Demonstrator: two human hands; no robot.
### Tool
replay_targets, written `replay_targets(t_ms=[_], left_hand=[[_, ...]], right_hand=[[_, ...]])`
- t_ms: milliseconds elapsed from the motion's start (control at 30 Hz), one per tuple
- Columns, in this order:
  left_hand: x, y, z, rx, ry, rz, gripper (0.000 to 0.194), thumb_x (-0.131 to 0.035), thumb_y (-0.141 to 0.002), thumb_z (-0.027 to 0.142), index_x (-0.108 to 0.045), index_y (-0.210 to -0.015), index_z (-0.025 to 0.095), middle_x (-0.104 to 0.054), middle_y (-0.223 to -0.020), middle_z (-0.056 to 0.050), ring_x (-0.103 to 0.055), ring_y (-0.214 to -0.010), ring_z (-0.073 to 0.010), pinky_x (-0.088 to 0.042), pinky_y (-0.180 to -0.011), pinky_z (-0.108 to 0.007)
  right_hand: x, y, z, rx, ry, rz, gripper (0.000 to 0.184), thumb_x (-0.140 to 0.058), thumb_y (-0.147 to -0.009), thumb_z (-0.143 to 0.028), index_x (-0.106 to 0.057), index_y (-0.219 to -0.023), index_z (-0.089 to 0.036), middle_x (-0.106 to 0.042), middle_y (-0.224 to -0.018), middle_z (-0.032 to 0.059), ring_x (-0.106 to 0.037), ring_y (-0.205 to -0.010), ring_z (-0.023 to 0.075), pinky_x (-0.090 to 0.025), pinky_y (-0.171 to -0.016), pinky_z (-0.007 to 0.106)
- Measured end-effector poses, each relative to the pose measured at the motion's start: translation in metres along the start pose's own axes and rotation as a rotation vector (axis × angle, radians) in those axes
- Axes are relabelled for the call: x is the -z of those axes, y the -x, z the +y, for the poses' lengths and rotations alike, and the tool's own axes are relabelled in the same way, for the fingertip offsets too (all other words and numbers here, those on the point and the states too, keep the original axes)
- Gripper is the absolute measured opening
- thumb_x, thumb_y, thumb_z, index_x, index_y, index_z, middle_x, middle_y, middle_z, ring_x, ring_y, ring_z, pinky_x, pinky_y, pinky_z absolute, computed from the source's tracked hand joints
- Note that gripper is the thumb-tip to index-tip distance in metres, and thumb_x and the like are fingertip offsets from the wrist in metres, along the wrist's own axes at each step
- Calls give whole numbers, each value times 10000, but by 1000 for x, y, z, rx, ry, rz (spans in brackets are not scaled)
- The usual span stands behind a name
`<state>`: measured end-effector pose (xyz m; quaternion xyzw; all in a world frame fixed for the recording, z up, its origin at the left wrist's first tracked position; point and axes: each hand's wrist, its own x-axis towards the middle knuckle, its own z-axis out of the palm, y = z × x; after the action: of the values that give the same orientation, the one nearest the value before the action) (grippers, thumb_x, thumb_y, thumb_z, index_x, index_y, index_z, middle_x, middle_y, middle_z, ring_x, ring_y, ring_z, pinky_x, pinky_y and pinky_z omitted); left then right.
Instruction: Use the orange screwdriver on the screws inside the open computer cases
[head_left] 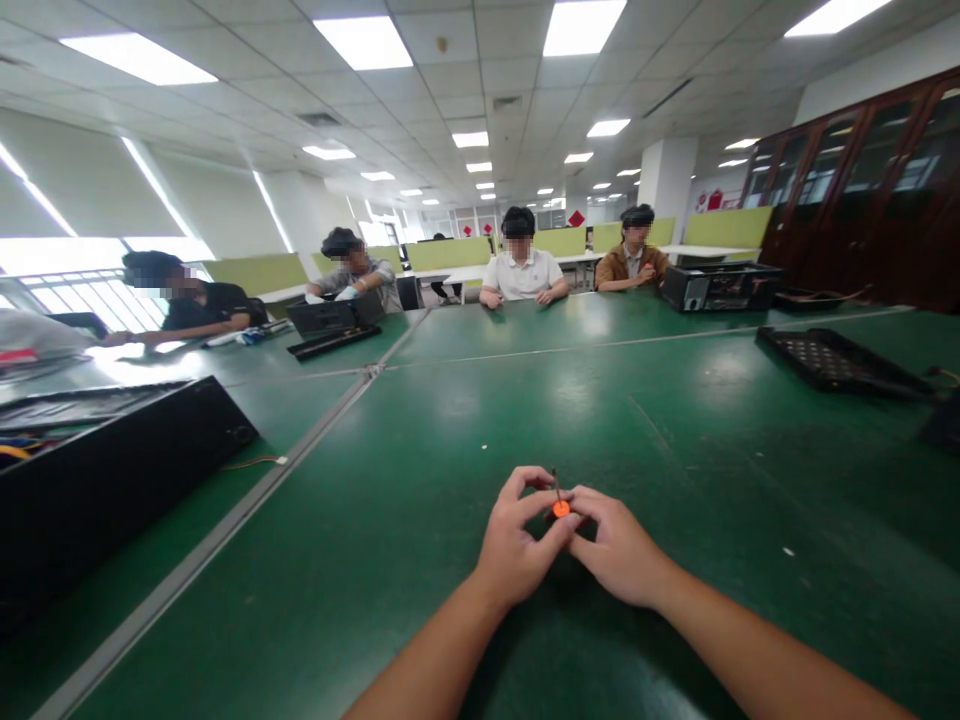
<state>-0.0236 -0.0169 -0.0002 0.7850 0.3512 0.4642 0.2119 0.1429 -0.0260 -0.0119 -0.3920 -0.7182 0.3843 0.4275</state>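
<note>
My left hand (519,535) and my right hand (616,548) meet above the green table. Between their fingertips is a small orange disc-like piece (561,509), with a thin dark metal shaft (556,485) standing up from it. It looks like a small screwdriver, but the part below the orange is hidden by my fingers. The left thumb and forefinger press at its near and left sides. From the right, the right hand's fingers close on it, their tips partly covered.
Green table (390,560) panels join along a grey metal strip (225,540). An open black computer case (135,470) lies at left, a black perforated panel (836,360) at right. Several people sit across the table, near further cases (720,285). White specks dot the surface.
</note>
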Motion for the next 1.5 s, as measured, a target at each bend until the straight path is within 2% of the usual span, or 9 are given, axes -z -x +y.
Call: replay_targets(t_ms=[133, 333, 467, 533, 700, 867, 1133, 1367, 1500], left_hand=[[1, 0, 0, 18, -3, -60, 209, -671, -850, 272, -743, -1039, 217, -592, -1043, -85, -590, -1013, -221, -506, -929, -399], [3, -1, 4, -73, -15, 11, 227, -663, -852, 279, -742, -1052, 208, -610, -1002, -90, -607, -970, -221, -518, -897, -393], [1, -2, 4, 11, -75, -133, 208, -651, -868, 290, -749, -1044, 237, -626, -1002, -77, -613, -971, -212, -515, -886, -372], [0, -2, 3, 35, -88, -155, 212, -643, -876, 299, -750, -1051, 247, -632, -1011, -74, -613, -980, -211, -513, -892, -372], [0, -1, 5, -22, -92, -94, 271, -652, -865, 303, -733, -1118, 247, -640, -1059, -95, -607, -1021, -234, -506, -934, -410], [-1, -2, 8, 50, -138, -169, 253, -652, -861, 295, -740, -1098, 273, -648, -1006, -69, -623, -964, -216, -525, -877, -373], [1, 1, 10, -30, -124, -76, 336, -648, -862, 283, -698, -1194, 268, -649, -1043, -86, -618, -994, -226, -517, -901, -391], [0, -2, 11, 60, -174, -154, 191, -657, -831, 251, -765, -989, 249, -663, -933, -60, -630, -902, -215, -529, -821, -356], [0, -2, 11, 27, -175, -115, 211, -668, -818, 254, -764, -1006, 253, -672, -947, -66, -628, -911, -220, -520, -831, -372]], right_hand=[[0, 2, -2, 23, 93, -13, 131, -611, -850, -184, -675, -963, -199, -640, -982, 64, -591, -950, 232, -446, -869, 360], [5, 3, -8, 79, 152, -14, 114, -558, -908, -215, -671, -918, -212, -629, -978, 54, -582, -931, 205, -451, -831, 325], [6, 3, 0, 60, 213, -45, 66, -612, -841, -164, -664, -829, -203, -622, -991, 58, -561, -977, 226, -429, -877, 356], [6, 2, 3, 47, 233, -62, 74, -616, -827, -150, -669, -843, -199, -624, -988, 60, -562, -968, 228, -428, -881, 366], [6, 3, -2, 58, 262, -39, 125, -561, -856, -133, -667, -886, -191, -604, -1009, 71, -545, -983, 224, -432, -870, 358], [6, 4, -2, 57, 277, -82, 139, -586, -820, -102, -672, -861, -204, -623, -1001, 64, -549, -967, 231, -425, -893, 384], [5, 6, -7, 97, 266, -3, 119, -549, -840, -106, -605, -801, -204, -593, -977, 68, -535, -991, 228, -451, -865, 368], [5, 6, -1, 39, 274, -70, 103, -582, -824, -121, -620, -879, -200, -616, -956, 61, -561, -947, 229, -451, -857, 376], [4, 5, -1, 32, 282, -59, 103, -570, -818, -101, -589, -838, -201, -602, -916, 55, -557, -927, 227, -448, -834, 367]])
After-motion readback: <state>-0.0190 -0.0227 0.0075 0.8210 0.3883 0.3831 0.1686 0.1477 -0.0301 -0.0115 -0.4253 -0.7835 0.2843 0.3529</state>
